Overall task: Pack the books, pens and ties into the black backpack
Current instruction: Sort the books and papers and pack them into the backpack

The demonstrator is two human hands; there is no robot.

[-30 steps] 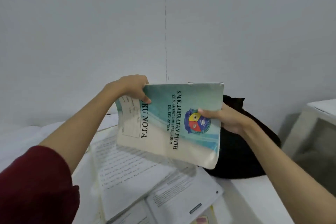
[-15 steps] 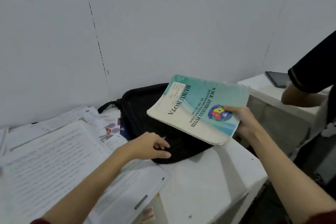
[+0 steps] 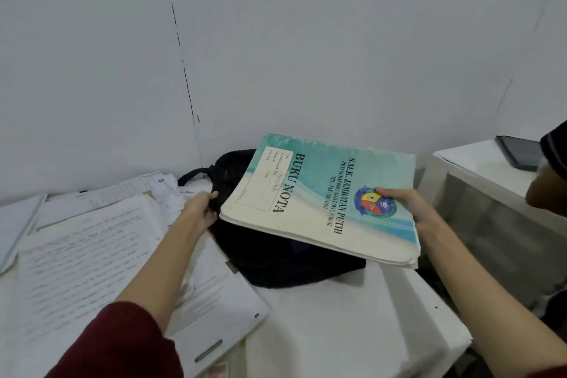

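Holding: teal "BUKU NOTA" notebook, tilted, hovering over the black backpack.
Right hand: closed on the notebook's near right edge, thumb on the cover crest.
Left hand: fingers pinched on the backpack's left rim.
Backpack: lying on my white table, against the wall.
Beside it, left: open books and loose papers.

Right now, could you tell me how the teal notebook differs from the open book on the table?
The teal notebook is closed, held in the right hand above the black backpack; the open book lies flat, pages showing. The notebook's cover is coloured; the book's pages are white. Neither is packed yet.
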